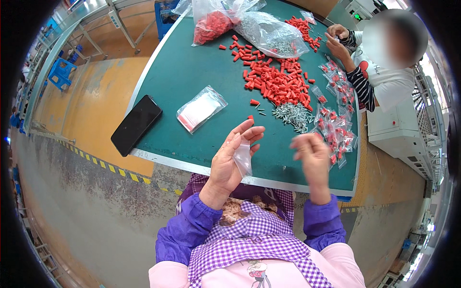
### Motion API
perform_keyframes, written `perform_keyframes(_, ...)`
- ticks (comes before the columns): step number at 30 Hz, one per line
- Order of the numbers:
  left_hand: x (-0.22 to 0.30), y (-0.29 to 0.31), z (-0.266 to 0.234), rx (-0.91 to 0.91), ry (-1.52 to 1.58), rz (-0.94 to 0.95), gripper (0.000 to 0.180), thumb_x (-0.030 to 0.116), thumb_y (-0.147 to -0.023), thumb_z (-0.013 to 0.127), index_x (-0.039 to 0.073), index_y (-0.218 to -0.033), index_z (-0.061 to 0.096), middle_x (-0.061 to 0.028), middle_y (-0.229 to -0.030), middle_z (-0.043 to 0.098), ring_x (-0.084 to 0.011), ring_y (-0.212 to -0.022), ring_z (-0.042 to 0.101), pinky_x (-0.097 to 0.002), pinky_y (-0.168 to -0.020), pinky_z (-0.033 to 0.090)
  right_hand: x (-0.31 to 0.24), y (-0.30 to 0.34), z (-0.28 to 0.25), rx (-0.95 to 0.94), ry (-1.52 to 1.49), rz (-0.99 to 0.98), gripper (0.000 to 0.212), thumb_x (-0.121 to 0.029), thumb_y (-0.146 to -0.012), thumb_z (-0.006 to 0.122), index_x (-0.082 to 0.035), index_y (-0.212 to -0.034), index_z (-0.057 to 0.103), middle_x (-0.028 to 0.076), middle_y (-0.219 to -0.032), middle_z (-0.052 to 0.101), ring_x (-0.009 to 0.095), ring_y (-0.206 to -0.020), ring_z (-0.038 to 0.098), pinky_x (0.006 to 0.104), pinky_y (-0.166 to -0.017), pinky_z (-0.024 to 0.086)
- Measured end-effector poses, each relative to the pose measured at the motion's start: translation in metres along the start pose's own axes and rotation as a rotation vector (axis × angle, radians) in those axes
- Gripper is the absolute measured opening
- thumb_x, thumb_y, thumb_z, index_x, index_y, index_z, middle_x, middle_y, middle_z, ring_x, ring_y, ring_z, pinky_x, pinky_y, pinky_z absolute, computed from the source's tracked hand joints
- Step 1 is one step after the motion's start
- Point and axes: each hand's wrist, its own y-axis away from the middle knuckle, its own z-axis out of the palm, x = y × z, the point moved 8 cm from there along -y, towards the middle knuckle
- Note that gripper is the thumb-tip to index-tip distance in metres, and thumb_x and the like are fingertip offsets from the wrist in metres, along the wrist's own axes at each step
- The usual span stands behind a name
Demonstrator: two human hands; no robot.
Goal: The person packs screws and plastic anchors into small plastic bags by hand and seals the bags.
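Head: bag (244, 162) in left grip (225, 164)

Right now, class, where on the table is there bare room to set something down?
Bare table lies left of the red caps, beyond the plastic packet, and between the phone and the left hand. Beyond the right hand it's crowded: caps, metal pieces, filled bags.

The left hand (225, 162) is cupped, the right hand (313, 156) loosely curled.
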Motion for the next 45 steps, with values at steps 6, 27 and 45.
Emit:
perform_keyframes(6,0.002,0.002,0.008,-0.045,0.01,0.053,0.042,0.022,-0.097,0.038,0.003,-0.134,0.035,-0.018,-0.13,0.046,-0.0245,-0.12,0.045,-0.037,-0.099,0.039,0.023,0.018,0.099,-0.319,-0.336,0.247,0.013,-0.013,-0.087,0.062,0.0,-0.089,0.06,0.0,-0.07,0.057,0.003,-0.051,0.047,0.0187,-0.044,0.036)
perform_keyframes(27,-0.005,0.016,-0.018,0.148,-0.324,-0.163,0.023,0.016,-0.087,0.064,0.001,-0.105,0.065,0.0004,-0.081,0.063,0.0,-0.063,0.045,-0.0143,-0.051,0.033,0.01,0.009,0.083,-0.461,-0.141,0.2,0.017,-0.016,-0.088,0.062,0.0,-0.085,0.063,-0.003,-0.064,0.055,0.001,-0.056,0.047,0.018,-0.048,0.037)
perform_keyframes(45,0.027,0.019,-0.022,0.264,-0.585,0.313,0.007,0.008,-0.083,0.068,0.004,-0.08,0.063,0.004,-0.069,0.057,-0.0013,-0.06,0.046,-0.0163,-0.054,0.035,-0.015,-0.078,0.087,-0.399,0.923,-0.638,0.031,-0.006,-0.073,0.066,-0.007,-0.104,0.061,0.009,-0.092,0.056,0.026,-0.092,0.055,0.0369,-0.077,0.048)
